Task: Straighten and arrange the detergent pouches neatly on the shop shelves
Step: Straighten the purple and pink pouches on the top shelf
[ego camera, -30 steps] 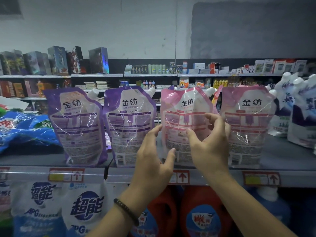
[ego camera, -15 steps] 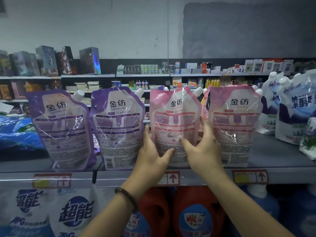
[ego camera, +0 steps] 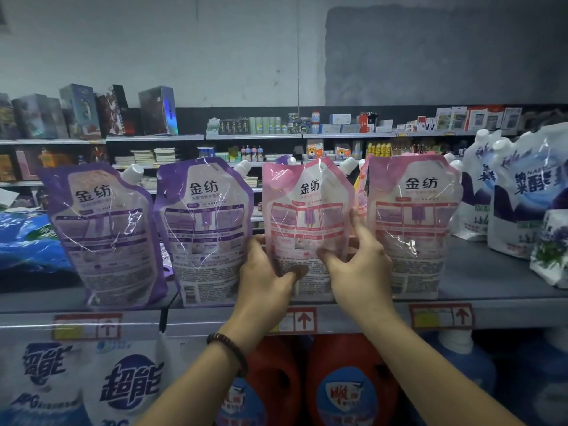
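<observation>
The left hand (ego camera: 264, 279) and right hand (ego camera: 360, 269) both grip the held pink pouch (ego camera: 307, 210) low down, thumbs on its front, fingers curled round its edges. It stands upright on the shelf (ego camera: 491, 272). At its 3 o'clock stands a second pink pouch (ego camera: 413, 222); at 9 o'clock, a purple pouch (ego camera: 204, 229).

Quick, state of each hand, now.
Left hand: grips the left pink pouch.
Right hand: grips the same pouch.

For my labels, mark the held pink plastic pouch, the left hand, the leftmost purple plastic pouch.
held pink plastic pouch (ego camera: 307, 210): head view, front panel
left hand (ego camera: 264, 275): head view, back
leftmost purple plastic pouch (ego camera: 104, 235): head view, front panel
</observation>
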The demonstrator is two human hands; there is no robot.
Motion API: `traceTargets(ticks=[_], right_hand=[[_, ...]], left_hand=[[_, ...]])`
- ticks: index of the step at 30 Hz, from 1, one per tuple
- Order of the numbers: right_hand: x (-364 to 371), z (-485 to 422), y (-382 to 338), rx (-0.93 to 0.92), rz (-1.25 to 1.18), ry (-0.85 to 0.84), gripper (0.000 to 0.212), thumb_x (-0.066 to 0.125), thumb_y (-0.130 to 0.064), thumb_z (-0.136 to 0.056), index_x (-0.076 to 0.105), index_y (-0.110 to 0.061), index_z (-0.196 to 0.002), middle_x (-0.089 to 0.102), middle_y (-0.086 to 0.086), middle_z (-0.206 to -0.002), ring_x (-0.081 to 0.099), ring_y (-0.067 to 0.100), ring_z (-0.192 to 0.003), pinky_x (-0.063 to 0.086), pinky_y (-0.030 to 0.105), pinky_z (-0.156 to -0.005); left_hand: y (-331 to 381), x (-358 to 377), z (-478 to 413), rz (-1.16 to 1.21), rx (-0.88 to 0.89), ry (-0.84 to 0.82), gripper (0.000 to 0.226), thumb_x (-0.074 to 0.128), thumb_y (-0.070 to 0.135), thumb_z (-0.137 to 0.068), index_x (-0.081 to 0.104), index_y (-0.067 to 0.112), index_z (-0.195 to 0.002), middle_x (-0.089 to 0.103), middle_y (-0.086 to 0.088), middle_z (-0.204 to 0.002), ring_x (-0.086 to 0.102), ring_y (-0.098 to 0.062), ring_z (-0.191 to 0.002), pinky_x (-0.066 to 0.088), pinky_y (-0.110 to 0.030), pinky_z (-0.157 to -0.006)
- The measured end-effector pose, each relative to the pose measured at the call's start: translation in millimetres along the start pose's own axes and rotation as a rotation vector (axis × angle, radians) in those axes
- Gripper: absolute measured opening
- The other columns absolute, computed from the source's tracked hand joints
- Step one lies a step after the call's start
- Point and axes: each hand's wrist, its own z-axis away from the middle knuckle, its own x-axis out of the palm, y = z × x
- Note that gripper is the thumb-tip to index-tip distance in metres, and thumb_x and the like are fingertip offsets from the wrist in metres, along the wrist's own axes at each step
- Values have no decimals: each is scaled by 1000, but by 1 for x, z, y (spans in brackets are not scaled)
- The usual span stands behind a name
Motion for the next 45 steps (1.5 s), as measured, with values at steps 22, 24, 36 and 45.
traceTargets(ticks=[22, 24, 36, 45], right_hand=[[-83, -19, -5, -179, -127, 93, 95, 90, -35, -79, 42, -31, -160, 71, -22, -100, 68, -14, -83, 59, 12, -72], [-97, -21, -2, -168, -127, 98, 94, 90, -36, -78, 43, -33, -159, 71, -22, -97, 69, -13, -83, 61, 14, -71], [-183, -32, 33, -122, -34, 187, 87, 89, -39, -81, 47, -34, -157, 72, -20, -94, 73, -3, -77, 65, 28, -71], [-226, -53, 62, -144, 85, 191, 81, 90, -40, -80, 54, -33, -152, 70, -24, -93, 69, -11, -77, 61, 24, -67]], left_hand=[[67, 36, 22, 136, 279, 131, 58, 91, 40, -81, 49, 33, -121, 72, 10, -114, 75, -15, -98, 64, -49, -75], [72, 48, 23, 122, 286, 140, 57, 90, 43, -80, 49, 38, -119, 72, 9, -114, 75, -17, -96, 63, -50, -75], [110, 126, 42, 140, 290, 65, 59, 92, 42, -79, 52, 30, -121, 76, 13, -105, 75, -10, -84, 63, -48, -71], [126, 178, 53, 90, 258, 36, 57, 90, 52, -77, 50, 38, -115, 75, 15, -103, 75, -6, -89, 64, -44, -76]])
